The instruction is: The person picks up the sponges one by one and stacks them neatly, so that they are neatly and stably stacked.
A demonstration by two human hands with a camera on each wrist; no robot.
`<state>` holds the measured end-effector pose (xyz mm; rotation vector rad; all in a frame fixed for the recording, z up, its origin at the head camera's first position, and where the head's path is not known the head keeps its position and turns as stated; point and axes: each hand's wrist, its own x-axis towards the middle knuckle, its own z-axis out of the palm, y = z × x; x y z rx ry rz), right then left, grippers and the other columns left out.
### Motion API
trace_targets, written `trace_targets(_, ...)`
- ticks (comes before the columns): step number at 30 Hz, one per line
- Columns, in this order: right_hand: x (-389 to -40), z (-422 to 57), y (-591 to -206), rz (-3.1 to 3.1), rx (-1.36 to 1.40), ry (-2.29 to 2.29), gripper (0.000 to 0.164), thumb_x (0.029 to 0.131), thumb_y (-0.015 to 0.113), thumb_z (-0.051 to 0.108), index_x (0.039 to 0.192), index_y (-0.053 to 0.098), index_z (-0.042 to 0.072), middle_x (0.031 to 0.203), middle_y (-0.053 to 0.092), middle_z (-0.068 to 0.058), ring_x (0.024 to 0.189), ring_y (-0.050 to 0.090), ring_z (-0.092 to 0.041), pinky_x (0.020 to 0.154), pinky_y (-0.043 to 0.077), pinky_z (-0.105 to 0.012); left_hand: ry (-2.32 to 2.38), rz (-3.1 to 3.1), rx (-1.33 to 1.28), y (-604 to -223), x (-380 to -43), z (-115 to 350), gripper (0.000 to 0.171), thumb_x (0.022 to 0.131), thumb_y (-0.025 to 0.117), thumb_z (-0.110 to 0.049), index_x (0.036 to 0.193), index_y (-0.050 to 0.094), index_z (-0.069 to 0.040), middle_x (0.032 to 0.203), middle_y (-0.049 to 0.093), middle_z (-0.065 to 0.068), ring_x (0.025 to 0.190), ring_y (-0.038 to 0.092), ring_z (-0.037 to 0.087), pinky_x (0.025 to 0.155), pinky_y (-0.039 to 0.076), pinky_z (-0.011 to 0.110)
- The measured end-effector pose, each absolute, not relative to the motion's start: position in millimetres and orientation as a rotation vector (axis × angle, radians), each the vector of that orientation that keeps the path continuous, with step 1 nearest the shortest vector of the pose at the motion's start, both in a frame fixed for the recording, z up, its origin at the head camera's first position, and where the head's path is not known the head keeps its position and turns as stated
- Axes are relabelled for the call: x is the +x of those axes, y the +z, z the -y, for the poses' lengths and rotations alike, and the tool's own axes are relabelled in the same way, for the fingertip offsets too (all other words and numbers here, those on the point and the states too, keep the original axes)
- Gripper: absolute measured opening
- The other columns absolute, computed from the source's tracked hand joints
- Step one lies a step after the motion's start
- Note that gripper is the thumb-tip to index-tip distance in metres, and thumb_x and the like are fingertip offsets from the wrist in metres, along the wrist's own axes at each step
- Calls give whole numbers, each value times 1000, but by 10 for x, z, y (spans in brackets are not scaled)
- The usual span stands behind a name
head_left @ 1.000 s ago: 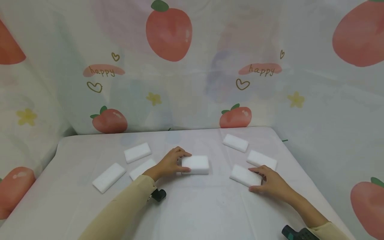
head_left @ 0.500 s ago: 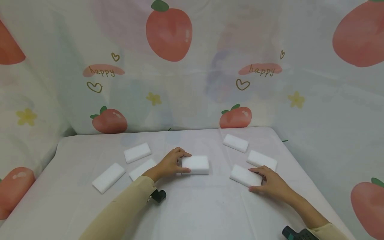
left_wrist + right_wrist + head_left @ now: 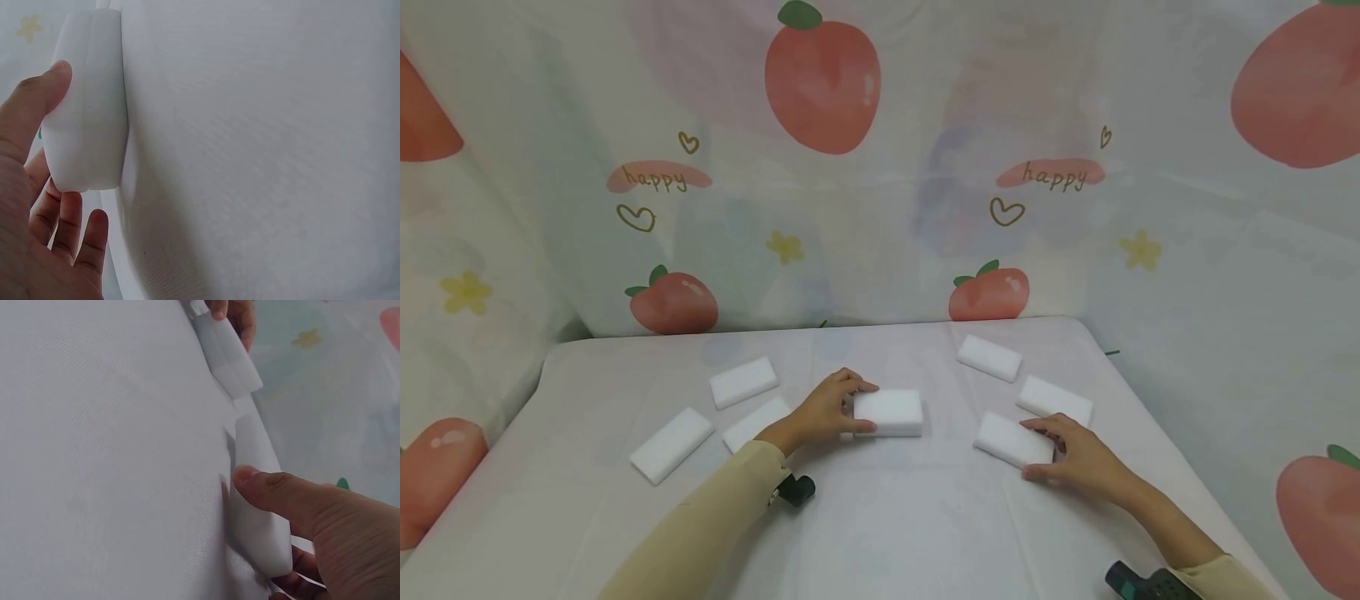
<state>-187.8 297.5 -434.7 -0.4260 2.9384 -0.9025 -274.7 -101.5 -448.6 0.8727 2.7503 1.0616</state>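
Observation:
Near the middle of the table, my left hand (image 3: 822,408) grips a stack of two white sponges (image 3: 891,412) from its left end, thumb at the near side and fingers at the far side. In the left wrist view a seam runs along the stacked sponges (image 3: 94,106), with the thumb against the upper one. To the right, my right hand (image 3: 1086,458) pinches a single white sponge (image 3: 1011,439) by its right end. The right wrist view shows my thumb across the front edge of that sponge (image 3: 257,534), and the stack (image 3: 228,359) beyond it.
Left of the stack lie three more white sponges: a back one (image 3: 743,382), a front one (image 3: 673,446), and one (image 3: 754,423) partly behind my left arm. At the right lie a far sponge (image 3: 988,357) and another (image 3: 1060,400) behind my right hand. White cloth (image 3: 895,533) covers the table.

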Motion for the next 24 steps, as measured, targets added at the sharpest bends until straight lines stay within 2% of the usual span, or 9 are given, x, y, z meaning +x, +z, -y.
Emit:
trace_targets(10,-1901,-2964,-4320,-2940,-452,-879,73,69,87,43,130,62,11,116,59,-8,99,51,-22,78,45,-38,1081,-2726,854,-4442,-2710,1019,62,78,85,-31,132,62,-13,120,54,2,100,52,14,89,48,32)
trace_targets(18,-1934,-2950,-4237,-2953,-493,-868,73,71,86,44,131,61,12,113,58,-5,96,49,-19,74,44,-30,1080,-2708,807,-4417,-2699,1020,63,78,84,-31,134,61,-15,121,52,1,98,52,14,89,48,32)
trace_targets(24,-1967,-2914,-4157,-2953,-517,-870,73,72,86,43,133,60,12,116,58,-7,99,51,-22,74,46,-33,1100,-2705,817,-4412,-2702,1019,63,78,85,-31,133,62,-14,121,53,2,98,52,15,89,48,33)
